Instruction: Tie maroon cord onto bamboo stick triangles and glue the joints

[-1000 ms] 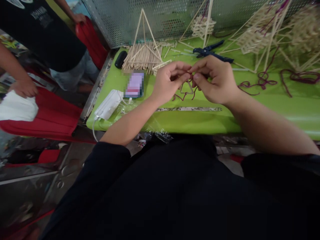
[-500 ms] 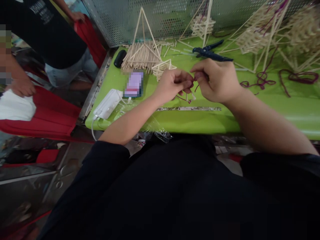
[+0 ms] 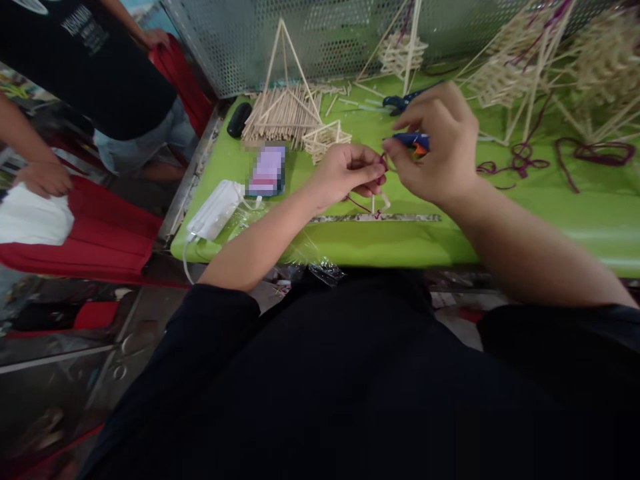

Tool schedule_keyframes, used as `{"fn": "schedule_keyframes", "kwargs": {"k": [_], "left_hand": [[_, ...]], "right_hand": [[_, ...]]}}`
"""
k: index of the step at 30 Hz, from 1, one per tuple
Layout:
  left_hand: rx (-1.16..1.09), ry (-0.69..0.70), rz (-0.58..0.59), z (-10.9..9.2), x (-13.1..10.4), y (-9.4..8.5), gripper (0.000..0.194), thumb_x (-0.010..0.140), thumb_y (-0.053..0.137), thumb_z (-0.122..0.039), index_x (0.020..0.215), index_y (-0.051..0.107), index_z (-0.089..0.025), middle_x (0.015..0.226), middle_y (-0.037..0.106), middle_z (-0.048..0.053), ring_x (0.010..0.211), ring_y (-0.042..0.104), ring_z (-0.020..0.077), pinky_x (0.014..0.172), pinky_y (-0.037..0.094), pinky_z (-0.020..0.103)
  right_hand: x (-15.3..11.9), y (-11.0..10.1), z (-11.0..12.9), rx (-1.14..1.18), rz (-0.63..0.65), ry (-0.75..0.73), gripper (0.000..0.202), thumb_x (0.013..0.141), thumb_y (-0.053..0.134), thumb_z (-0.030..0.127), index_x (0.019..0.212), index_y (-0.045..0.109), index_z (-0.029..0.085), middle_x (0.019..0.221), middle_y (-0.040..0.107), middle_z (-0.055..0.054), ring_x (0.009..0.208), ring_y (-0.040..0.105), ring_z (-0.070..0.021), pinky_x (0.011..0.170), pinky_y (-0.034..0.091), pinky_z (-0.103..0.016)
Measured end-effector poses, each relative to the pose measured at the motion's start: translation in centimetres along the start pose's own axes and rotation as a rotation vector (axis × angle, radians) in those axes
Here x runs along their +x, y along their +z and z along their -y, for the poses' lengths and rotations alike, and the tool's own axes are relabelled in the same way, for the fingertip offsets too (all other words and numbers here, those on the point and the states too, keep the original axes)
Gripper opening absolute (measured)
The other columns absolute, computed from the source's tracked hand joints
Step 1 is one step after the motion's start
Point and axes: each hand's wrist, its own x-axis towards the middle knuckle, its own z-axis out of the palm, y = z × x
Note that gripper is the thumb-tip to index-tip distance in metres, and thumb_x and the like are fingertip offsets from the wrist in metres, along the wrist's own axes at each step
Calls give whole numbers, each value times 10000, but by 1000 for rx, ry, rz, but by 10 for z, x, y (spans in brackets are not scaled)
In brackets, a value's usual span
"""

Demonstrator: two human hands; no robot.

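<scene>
Purple string [image 3: 383, 160], pinched in my left hand [image 3: 344, 171], poked out just left of the blue-and-orange tool [image 3: 413, 139] my right hand [image 3: 444, 150] held.

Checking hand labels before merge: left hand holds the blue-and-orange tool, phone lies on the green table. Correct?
Wrong hand: the blue-and-orange tool is in the right hand, as the head view shows. The phone does lie on the green table.
</scene>
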Motion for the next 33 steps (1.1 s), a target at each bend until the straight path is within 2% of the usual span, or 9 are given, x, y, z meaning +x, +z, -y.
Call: {"fn": "schedule_keyframes", "kwargs": {"k": [2,6,11,15,20,23,26,29,33], "left_hand": [[-30,-12,-24,-1,0,0,383,971,901,-491,980,721,-153,891,833,17,750,819,87,702,653,202],[-58,-62,-125,-6,1,-1,442,917,944,-530,996,699,-170,843,826,-14,714,791,63,657,608,165],[-10,-70,-162,-10,-1,-3,435,919,943,-529,964,699,-172,830,814,-17,710,774,63,642,580,174],[33,3,-170,-7,1,-4,416,920,943,-512,938,694,-179,796,776,-23,717,767,73,652,590,192],[68,118,-191,1,6,-6,343,925,950,-425,911,708,-182,789,700,-29,712,744,67,634,581,201],[85,136,-188,3,6,-7,343,945,925,-443,905,699,-189,799,666,-36,679,700,45,624,559,199],[91,119,-162,2,5,-7,390,950,910,-515,927,680,-200,772,651,-41,650,669,52,621,540,214],[102,61,-162,-3,2,-6,423,951,901,-562,970,678,-204,789,681,-24,679,680,77,630,519,222],[67,-20,-143,-11,-1,-4,428,984,863,-581,1002,679,-195,854,746,4,673,657,63,613,457,200]], "right_hand": [[1,-5,2,44,23,-20,142,1015,761,483,1087,707,374,1026,716,-79,916,680,-352,839,578,-588],[-2,-12,4,88,293,40,164,1002,791,498,1132,773,401,956,751,-52,770,664,-295,729,578,-552],[-5,-8,4,31,267,18,135,976,790,453,1067,781,353,920,768,-51,741,696,-296,655,555,-522],[-5,-4,4,-17,292,17,130,974,776,431,971,726,311,852,739,-68,749,698,-309,656,528,-501],[-7,1,3,-31,322,104,204,993,757,490,1011,701,295,892,721,-94,782,713,-347,716,547,-519],[-8,2,3,-47,338,120,213,1019,722,510,1017,677,302,890,718,-92,760,680,-330,704,544,-515],[-8,4,3,-41,341,130,242,1029,705,549,1013,652,313,875,708,-89,735,642,-316,698,540,-520],[-9,5,5,-33,314,139,270,1022,713,572,1017,652,309,883,707,-92,763,667,-328,727,557,-527],[-9,4,12,-59,302,136,208,1021,695,503,1040,665,298,904,725,-95,795,712,-342,735,572,-519]]}}
